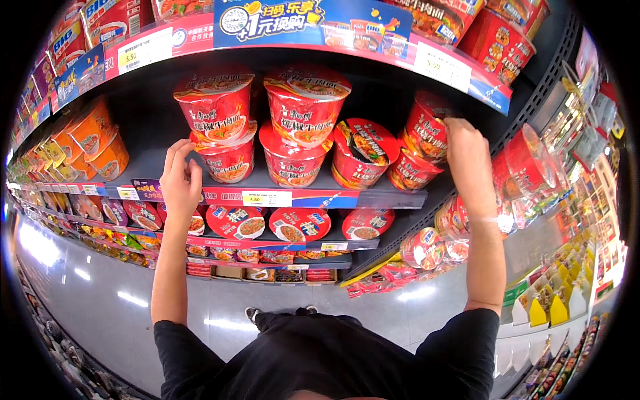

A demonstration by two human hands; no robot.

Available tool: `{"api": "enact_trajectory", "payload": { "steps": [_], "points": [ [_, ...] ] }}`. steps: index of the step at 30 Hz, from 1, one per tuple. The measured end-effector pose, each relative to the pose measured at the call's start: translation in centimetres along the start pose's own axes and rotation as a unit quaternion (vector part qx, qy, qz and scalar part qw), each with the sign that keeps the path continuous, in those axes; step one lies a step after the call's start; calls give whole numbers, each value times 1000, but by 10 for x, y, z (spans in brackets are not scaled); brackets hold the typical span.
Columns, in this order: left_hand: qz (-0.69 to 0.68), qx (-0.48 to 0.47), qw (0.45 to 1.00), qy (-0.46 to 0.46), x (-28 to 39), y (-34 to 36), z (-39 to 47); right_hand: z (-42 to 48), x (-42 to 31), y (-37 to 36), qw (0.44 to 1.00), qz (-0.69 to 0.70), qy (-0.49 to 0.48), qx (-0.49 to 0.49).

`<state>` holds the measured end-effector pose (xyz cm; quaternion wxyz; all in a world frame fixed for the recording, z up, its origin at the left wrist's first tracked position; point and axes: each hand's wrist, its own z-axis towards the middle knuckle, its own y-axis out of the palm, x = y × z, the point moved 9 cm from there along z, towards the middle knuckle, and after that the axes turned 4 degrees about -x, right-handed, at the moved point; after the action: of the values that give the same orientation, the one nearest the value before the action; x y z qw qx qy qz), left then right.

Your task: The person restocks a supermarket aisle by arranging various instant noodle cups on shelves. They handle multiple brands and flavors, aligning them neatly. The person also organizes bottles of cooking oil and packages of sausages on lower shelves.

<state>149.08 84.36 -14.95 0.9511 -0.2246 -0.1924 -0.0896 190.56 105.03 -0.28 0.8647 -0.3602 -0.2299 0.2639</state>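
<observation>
On a dark store shelf stand red instant noodle cups. My left hand (180, 175) is beside the lower cup (227, 159) of the leftmost red stack, fingers bent, with nothing seen in it; whether a fingertip touches the cup I cannot tell. Resting on that lower cup is an upper cup (217, 111). My right hand (467, 150) has its fingertips at the right side of the top cup (424, 125) of the far right stack; its thumb is hidden, and its grip is unclear. Between the hands are another stack of two cups (306, 107) and a single cup (364, 150) with a dark-patterned lid.
Orange noodle cups (107, 150) stand farther left on the same shelf. The upper shelf's edge strip (300, 35) overhangs the cups. Below are shelves of noodle bowls (300, 225). At the right, wrapped red cups (525, 160) hang beside the perforated shelf upright.
</observation>
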Motion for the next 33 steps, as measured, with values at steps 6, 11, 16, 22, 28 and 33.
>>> {"api": "enact_trajectory", "payload": {
  "steps": [6, 11, 16, 22, 28, 33],
  "points": [
    [-16, 12, 1000, 17, -1, -5, 1, -4, 0, -11, 997, 53, 35, 43],
    [-18, -5, 1000, 5, -2, -4, 4, -3, -9, -18, 995, 68, 39, 67],
    [-11, -16, 1000, 2, -3, -6, 3, 2, -27, -24, 990, 93, 25, 99],
    [-14, -19, 1000, 3, -4, -5, 3, 13, -51, -15, 989, 107, -1, 101],
    [-4, -28, 1000, 6, 1, -7, 6, 20, -75, -9, 988, 104, -49, 107],
    [9, -38, 999, 15, 3, -11, 8, 17, -84, -8, 986, 119, -43, 108]
  ]
}}
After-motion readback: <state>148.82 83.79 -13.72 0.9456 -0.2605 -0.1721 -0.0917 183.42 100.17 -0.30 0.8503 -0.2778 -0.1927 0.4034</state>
